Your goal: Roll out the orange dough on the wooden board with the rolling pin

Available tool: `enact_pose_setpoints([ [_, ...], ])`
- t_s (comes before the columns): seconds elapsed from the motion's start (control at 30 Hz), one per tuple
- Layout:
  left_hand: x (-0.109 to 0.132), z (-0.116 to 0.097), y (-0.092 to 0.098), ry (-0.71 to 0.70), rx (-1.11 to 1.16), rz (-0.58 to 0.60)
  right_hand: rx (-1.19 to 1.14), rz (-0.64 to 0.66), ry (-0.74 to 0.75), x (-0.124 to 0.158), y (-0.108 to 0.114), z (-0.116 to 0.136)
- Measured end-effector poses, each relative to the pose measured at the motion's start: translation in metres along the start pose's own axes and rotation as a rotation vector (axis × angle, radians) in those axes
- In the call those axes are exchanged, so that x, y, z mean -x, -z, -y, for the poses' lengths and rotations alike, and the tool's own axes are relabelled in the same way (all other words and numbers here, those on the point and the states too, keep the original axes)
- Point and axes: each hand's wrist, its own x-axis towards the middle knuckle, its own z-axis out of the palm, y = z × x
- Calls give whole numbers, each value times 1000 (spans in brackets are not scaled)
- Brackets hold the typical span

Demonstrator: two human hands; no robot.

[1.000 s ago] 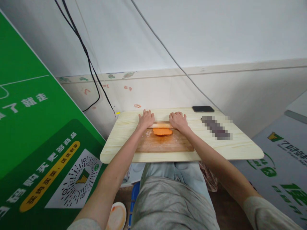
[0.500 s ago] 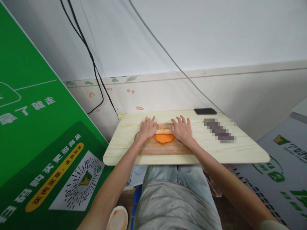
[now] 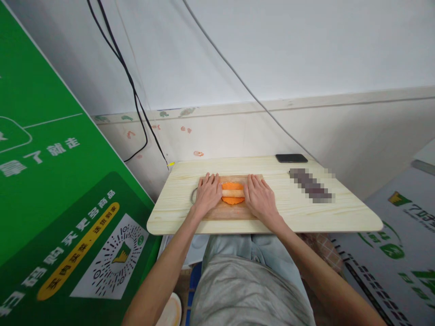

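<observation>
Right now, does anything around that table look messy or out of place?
Only the wall behind the table: small orange, red and green smears dot it. The orange dough sits neatly on the wooden board under the rolling pin.

phone (image 3: 291, 158), green banner (image 3: 50, 190), black cables (image 3: 136, 97)

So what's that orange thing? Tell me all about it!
It is a flat, oval piece of orange dough, smooth and soft-looking, lying on a wooden cutting board on the pale table. A wooden rolling pin lies across its middle, with the left hand and right hand pressing its ends.
</observation>
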Motion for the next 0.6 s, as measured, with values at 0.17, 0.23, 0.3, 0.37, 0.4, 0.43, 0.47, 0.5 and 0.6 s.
enact_pose_setpoints([
  [0.17,14,-3,2,4,-7,-34,4,25,25,12,3,2],
  [0.23,20,-4,3,7,-6,-46,-3,26,27,17,2,3],
  [0.3,25,-6,5,4,-6,-57,-8,21,32,21,1,3],
  [0.37,30,-7,7,-2,-10,-63,-5,9,36,26,0,4],
  [0.4,32,-8,8,-4,-12,-64,-4,4,36,28,0,4],
  [0.43,33,-8,9,-5,-15,-64,-5,0,35,30,-1,5],
  [0.47,35,-9,10,-5,-18,-62,-9,-3,31,32,-1,5],
  [0.5,36,-10,10,-3,-21,-61,-16,-5,27,33,-1,6],
  [0.6,40,-11,13,1,-30,-58,-39,-16,21,39,-1,7],
])
